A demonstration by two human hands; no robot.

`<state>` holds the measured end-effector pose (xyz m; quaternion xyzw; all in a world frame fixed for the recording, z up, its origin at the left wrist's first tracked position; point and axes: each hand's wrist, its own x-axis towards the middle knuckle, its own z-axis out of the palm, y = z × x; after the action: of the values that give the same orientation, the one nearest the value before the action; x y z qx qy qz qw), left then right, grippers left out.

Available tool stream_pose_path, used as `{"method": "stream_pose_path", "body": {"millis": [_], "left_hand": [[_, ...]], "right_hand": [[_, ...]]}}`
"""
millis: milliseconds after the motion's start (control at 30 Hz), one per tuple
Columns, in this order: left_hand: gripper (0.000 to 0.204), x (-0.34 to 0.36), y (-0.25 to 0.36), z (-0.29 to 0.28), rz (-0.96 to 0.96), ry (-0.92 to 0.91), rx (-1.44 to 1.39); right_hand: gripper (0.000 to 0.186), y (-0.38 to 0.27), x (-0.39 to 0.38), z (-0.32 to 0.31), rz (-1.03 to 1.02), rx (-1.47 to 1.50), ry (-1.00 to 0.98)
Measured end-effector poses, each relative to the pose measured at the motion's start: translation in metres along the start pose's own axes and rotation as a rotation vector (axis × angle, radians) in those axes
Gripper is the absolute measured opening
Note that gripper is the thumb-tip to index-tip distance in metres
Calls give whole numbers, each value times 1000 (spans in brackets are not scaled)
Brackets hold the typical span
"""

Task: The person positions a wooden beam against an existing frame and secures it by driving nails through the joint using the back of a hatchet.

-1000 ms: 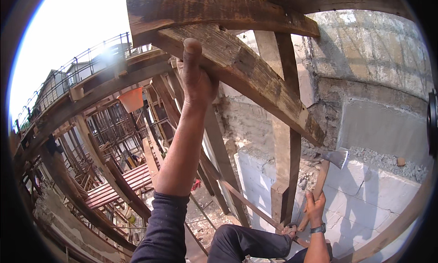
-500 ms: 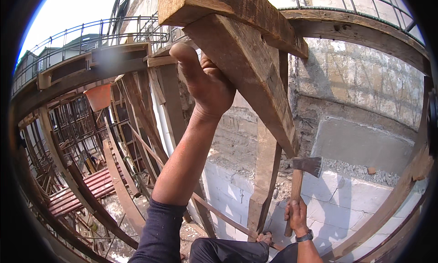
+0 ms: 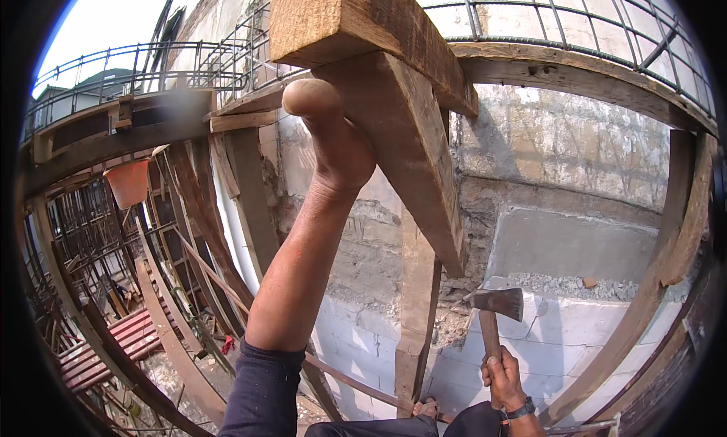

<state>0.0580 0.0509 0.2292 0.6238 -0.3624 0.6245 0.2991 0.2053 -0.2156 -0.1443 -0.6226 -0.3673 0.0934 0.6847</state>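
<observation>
My left hand (image 3: 341, 153) presses up against the left side of a slanted wooden brace (image 3: 413, 157). Its thumb points up beside the brace, while the other fingers are mostly hidden behind the wood. The brace's upper end meets the underside of a thick horizontal timber (image 3: 379, 20). Lower right, my right hand (image 3: 503, 376) is closed round the wooden handle of a hatchet (image 3: 491, 335). The hatchet's metal head is just below the brace's lower end, with a small gap between them. Behind the brace stands a wooden post (image 3: 416, 308).
A rebar cage (image 3: 560, 17) runs above a wooden form board (image 3: 560, 62). A white block wall (image 3: 356, 338) stands ahead, below rough masonry. An orange bucket (image 3: 127, 183) hangs at left among props and planks. My bare foot (image 3: 426, 407) is by the post's base.
The view has shifted, moving most of the scene left. The hatchet head has dropped from against the brace's lower end to just below it. My left hand stays at the brace.
</observation>
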Motion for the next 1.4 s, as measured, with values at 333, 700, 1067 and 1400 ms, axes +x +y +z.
{"method": "stream_pose_path", "body": {"millis": [333,700,1067,1400], "left_hand": [[93,13,2,8,45,192,-156],[90,22,7,2,-2,237,-51],[80,20,5,7,200,481,158],[73,27,-1,-15,22,367,-270]], "right_hand": [[49,-67,52,36,-385,-187,124],[46,-152,98,24,-836,-1061,179],[43,-139,83,11,-784,-894,203],[47,-46,34,7,-475,-539,100]]}}
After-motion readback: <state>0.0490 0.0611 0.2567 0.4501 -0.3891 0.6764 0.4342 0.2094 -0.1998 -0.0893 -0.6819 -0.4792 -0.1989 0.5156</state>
